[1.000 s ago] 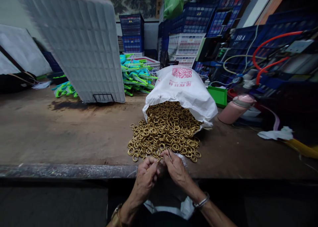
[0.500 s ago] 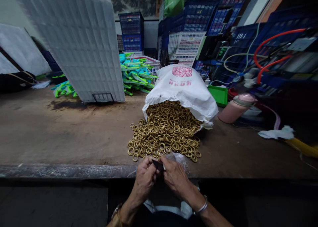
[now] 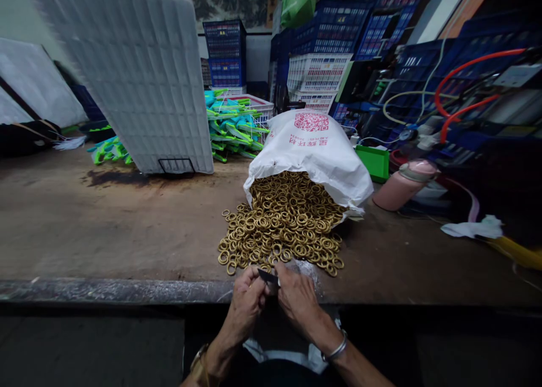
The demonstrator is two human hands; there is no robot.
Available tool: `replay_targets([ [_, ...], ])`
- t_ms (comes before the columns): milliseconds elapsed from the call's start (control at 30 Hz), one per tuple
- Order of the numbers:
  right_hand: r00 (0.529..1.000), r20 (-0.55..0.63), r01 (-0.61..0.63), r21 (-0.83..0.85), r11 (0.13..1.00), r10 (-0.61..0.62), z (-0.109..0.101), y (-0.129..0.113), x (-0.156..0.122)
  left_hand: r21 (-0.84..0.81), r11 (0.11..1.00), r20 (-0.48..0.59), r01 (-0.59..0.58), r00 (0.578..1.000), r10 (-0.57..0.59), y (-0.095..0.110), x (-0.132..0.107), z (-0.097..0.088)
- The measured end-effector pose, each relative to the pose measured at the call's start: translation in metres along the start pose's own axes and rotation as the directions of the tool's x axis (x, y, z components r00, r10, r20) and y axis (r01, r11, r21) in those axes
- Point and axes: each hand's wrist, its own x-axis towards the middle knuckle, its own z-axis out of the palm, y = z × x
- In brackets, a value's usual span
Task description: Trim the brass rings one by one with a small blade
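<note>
Both hands are close together at the table's front edge, just in front of a heap of brass-coloured rings (image 3: 279,234). My right hand (image 3: 298,296) is closed around a small knife, whose dark flat blade (image 3: 267,277) points left. My left hand (image 3: 246,298) is closed in a pinch beside the blade's tip. What lies between its fingers is hidden or too small to name. The rings spill out of the mouth of a white woven sack (image 3: 309,144) with red print, which lies on its side behind them.
The brown table (image 3: 127,229) has a worn front edge. At the left stands a tall white padded panel (image 3: 139,82), with green and blue plastic parts (image 3: 232,127) behind it. A pink bottle (image 3: 404,186) and green tray (image 3: 373,162) are right of the sack. Crates (image 3: 319,73) are stacked behind.
My right hand has shifted slightly, with its wrist a little further left. The blade between the hands shows a little more of its length. The rings and sack look the same.
</note>
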Motion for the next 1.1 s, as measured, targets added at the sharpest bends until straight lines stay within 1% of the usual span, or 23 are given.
replay_targets([
  [133, 1.000, 0.002, -0.019, -0.014, 1.000, 0.019, -0.003, -0.003, 0.006, -0.055, 0.998, 0.016, 0.010, 1.000, -0.009, 0.004, 0.000, -0.002],
  [200, 0.999, -0.017, -0.038, -0.023, 0.999, 0.038, -0.006, -0.001, 0.011, -0.070, 0.997, 0.031, 0.037, 0.999, -0.035, 0.009, -0.004, -0.001],
  [267, 0.996, -0.030, -0.088, -0.028, 0.996, 0.087, -0.008, 0.007, 0.017, -0.078, 0.994, 0.072, 0.080, 0.995, -0.074, 0.013, -0.010, 0.000],
  [333, 0.984, -0.030, -0.176, -0.033, 0.984, 0.175, -0.009, 0.017, 0.022, -0.096, 0.989, 0.128, 0.111, 0.987, -0.098, 0.015, -0.016, 0.001],
  [400, 0.983, -0.051, -0.175, -0.015, 0.984, 0.175, -0.007, 0.025, 0.026, -0.122, 0.985, 0.145, 0.124, 0.984, -0.106, 0.015, -0.019, 0.003],
  [533, 0.978, -0.106, -0.167, 0.133, 0.977, 0.181, 0.006, 0.032, 0.032, -0.173, 0.971, 0.098, 0.166, 0.984, -0.151, 0.011, -0.015, 0.004],
  [667, 0.967, -0.131, -0.191, 0.201, 0.961, 0.220, 0.013, 0.028, 0.043, -0.196, 0.970, 0.094, 0.147, 0.987, -0.131, 0.009, -0.011, 0.003],
  [867, 0.964, -0.125, -0.214, 0.167, 0.963, 0.235, 0.007, 0.021, 0.056, -0.232, 0.969, 0.085, 0.086, 0.994, -0.068, 0.009, -0.005, 0.001],
  [1000, 0.964, -0.135, -0.213, 0.123, 0.969, 0.229, 0.005, 0.017, 0.057, -0.279, 0.959, 0.031, 0.044, 0.999, -0.037, 0.006, -0.002, 0.001],
  [1100, 0.968, -0.131, -0.203, 0.096, 0.974, 0.215, 0.005, 0.016, 0.056, -0.303, 0.952, 0.002, 0.034, 0.999, -0.035, 0.005, 0.000, -0.001],
])
